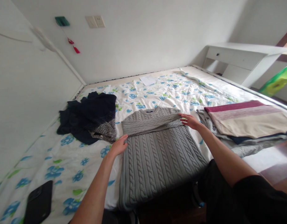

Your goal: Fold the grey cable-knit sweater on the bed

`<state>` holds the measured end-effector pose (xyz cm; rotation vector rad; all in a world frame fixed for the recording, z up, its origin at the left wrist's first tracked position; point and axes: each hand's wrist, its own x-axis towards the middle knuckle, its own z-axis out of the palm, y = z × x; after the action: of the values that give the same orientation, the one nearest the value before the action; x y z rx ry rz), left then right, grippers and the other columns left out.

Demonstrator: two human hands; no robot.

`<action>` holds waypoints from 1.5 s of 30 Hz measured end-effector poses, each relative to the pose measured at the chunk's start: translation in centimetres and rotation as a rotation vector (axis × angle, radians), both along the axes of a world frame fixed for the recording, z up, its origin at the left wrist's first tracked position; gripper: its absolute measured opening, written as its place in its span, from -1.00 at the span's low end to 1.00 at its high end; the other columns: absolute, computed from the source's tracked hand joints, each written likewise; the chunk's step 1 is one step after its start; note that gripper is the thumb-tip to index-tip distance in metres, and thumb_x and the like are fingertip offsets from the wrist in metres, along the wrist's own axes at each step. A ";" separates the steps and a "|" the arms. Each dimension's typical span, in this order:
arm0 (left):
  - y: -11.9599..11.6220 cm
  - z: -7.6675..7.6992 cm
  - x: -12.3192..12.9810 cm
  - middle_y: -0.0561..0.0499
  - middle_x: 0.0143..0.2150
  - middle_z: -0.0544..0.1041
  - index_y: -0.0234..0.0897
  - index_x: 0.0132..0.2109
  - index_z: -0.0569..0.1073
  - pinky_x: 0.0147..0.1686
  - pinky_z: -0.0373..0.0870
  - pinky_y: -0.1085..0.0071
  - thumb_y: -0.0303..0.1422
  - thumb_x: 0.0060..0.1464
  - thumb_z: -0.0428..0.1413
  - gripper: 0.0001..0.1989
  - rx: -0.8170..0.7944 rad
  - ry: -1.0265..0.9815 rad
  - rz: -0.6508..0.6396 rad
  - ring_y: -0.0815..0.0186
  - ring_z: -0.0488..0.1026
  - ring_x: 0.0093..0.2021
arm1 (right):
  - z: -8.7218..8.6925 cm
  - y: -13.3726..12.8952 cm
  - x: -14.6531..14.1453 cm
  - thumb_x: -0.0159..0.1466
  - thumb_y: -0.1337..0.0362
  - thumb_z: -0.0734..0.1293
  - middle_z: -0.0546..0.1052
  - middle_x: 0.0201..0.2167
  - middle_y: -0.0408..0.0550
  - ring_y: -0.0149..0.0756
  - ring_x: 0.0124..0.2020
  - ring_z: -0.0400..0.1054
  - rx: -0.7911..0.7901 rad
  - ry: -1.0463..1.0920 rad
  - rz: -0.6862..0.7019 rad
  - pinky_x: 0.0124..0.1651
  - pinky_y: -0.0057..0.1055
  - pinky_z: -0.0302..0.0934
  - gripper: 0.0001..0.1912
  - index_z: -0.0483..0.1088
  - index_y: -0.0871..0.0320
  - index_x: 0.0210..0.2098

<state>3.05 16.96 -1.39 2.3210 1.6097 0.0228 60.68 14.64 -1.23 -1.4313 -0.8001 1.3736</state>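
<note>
A grey cable-knit sweater (157,158) lies spread on the bed, its neckline away from me and its hem at the near edge. Both sleeves (150,124) are laid across the chest. At the left side of the sweater, my left hand (120,145) touches the sleeve edge with its fingers stretched out. Across from it, my right hand (189,121) rests at the right end of the folded sleeves, fingers spread. Neither hand is closed around the fabric.
A crumpled dark navy sweater (94,115) lies to the left. Stacked folded clothes (246,119) sit at the right. A black phone (39,202) lies near left on the floral sheet (80,161). White paper (148,80) and a white cabinet (236,59) are farther back.
</note>
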 end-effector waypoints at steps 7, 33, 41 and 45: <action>-0.4 -0.4 0.0 -0.25 0.71 0.24 -0.38 0.38 0.62 0.61 0.30 0.02 -0.33 0.08 0.11 -0.28 0.004 -0.005 -0.021 -0.13 0.42 0.58 | -0.8 -0.7 -0.2 0.37 0.28 0.62 0.68 0.20 0.16 -0.26 -0.19 0.65 -0.302 -0.146 0.024 -0.18 -0.43 0.54 -0.80 0.67 0.15 -0.04; 0.7 0.8 -1.5 -0.32 0.60 0.42 -0.42 0.40 0.55 0.62 0.24 0.10 -0.16 0.15 0.05 -0.25 -0.115 -0.040 -0.020 -0.05 0.37 0.61 | -1.3 0.5 1.1 0.38 0.25 0.55 0.74 -0.09 0.10 -0.38 -0.32 0.49 -0.232 -0.134 -0.041 -0.28 -0.55 0.42 -0.88 0.68 0.15 -0.13; 0.4 0.7 -1.2 -0.25 0.52 0.55 -0.29 0.28 0.63 0.58 0.31 0.10 -0.20 0.15 0.10 -0.39 -0.110 -0.001 -0.046 -0.03 0.44 0.55 | -2.2 0.6 0.0 0.30 0.27 0.61 0.62 -0.41 -0.09 -0.28 -0.31 0.53 -0.263 -0.456 0.028 -0.25 -0.47 0.47 -0.91 0.68 0.13 -0.25; 0.1 0.9 -0.5 -0.25 0.43 0.61 -0.27 0.24 0.62 0.55 0.36 0.03 -0.32 0.16 0.07 -0.46 -0.029 0.019 -0.036 -0.05 0.51 0.49 | -2.1 0.5 -0.1 0.29 0.33 0.60 0.57 -0.49 -0.14 -0.27 -0.30 0.53 -0.202 -0.636 0.075 -0.16 -0.48 0.46 -0.88 0.76 0.10 -0.16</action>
<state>2.58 17.01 -0.50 2.3351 1.5661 -0.0301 60.55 15.11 -3.32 -2.0600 -1.1451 1.0743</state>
